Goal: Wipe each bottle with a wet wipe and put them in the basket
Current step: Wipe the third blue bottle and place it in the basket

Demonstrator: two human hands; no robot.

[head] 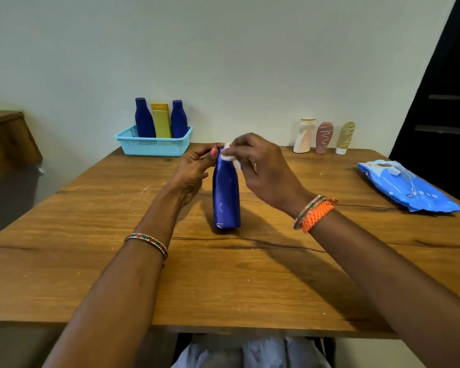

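At the middle of the wooden table, a blue bottle stands upright. The left hand pinches its neck; the right hand grips a white wet wipe against its top. The turquoise basket sits behind.

Wood-grain table, pushed against far wall, dark cracks across top, pale scuffs. Wall plain, pale greenish-white, evenly lit. Dark door at right edge. Brown wooden cabinet at left, beside table, partly cut off. Soft shadows on tabletop.
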